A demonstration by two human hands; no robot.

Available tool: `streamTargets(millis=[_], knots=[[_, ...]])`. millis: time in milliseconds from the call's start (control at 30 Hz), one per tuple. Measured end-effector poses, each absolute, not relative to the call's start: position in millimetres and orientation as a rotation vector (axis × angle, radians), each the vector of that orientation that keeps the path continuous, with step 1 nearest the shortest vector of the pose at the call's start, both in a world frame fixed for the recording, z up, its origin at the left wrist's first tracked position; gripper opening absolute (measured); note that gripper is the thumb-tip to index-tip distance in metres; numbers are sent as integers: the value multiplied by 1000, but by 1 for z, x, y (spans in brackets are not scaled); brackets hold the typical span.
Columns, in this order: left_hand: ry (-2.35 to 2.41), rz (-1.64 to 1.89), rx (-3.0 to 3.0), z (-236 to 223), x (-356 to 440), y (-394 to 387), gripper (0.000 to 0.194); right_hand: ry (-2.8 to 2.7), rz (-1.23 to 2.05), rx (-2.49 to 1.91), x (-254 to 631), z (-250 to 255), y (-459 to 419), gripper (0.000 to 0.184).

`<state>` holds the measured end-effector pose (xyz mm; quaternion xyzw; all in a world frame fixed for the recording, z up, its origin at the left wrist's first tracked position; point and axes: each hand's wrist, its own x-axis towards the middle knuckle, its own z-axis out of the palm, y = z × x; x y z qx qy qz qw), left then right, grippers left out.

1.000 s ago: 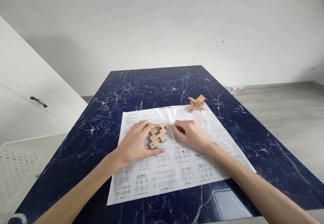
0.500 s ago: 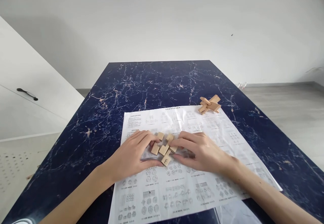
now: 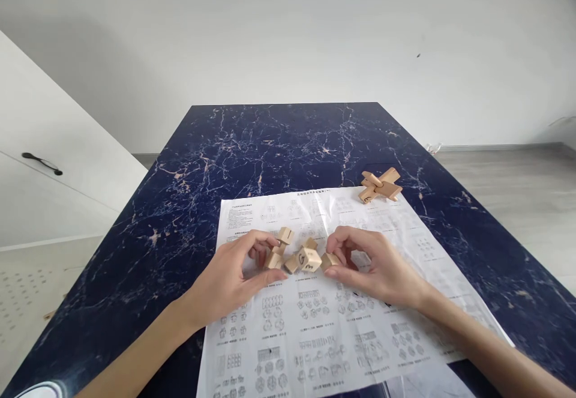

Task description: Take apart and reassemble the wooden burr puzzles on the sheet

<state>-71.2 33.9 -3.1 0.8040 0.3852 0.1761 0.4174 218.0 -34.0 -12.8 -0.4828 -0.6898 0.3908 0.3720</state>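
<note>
My left hand curls its fingers and thumb around a pale wooden puzzle piece, notched and numbered on one end. My right hand pinches another wooden piece between thumb and fingers; most of it is hidden by the hand. Between the hands, more wooden pieces rest together over the sheet, one marked with a G and a 3. Beneath everything lies a creased instruction sheet printed with rows of small puzzle drawings.
An assembled wooden burr puzzle sits at the sheet's far right corner. The dark blue marbled table ends at a white wall. A round white-rimmed object shows at the lower left, and a clear plastic sheet at the front.
My hands have moved apart, the right one drawing rightward with a piece. The cluster has separated into pieces by the left hand, in the middle and at the right. The view shifted slightly.
</note>
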Motion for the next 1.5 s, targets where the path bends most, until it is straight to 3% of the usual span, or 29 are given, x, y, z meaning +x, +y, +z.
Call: streamTargets(millis=[300, 600, 833, 1000, 1233, 1500], knots=[[860, 505, 1694, 3, -57, 15, 37, -1396, 1346, -1015, 211, -13, -36, 27], [813, 497, 1604, 6, -59, 18, 38, -1313, 1292, -923, 207, -10, -34, 22], [655, 633, 1095, -1, -56, 24, 52, -1329, 1455, -978, 208, -13, -33, 31], [687, 642, 866, -2, -57, 27, 37, -1304, 1474, -1002, 206, -16, -32, 36], [738, 642, 890, -2, -59, 28, 34, -1250, 1588, -994, 208, -15, -33, 38], [652, 589, 911, 2, -57, 25, 44, -1285, 1631, -925, 206, -15, -35, 31]])
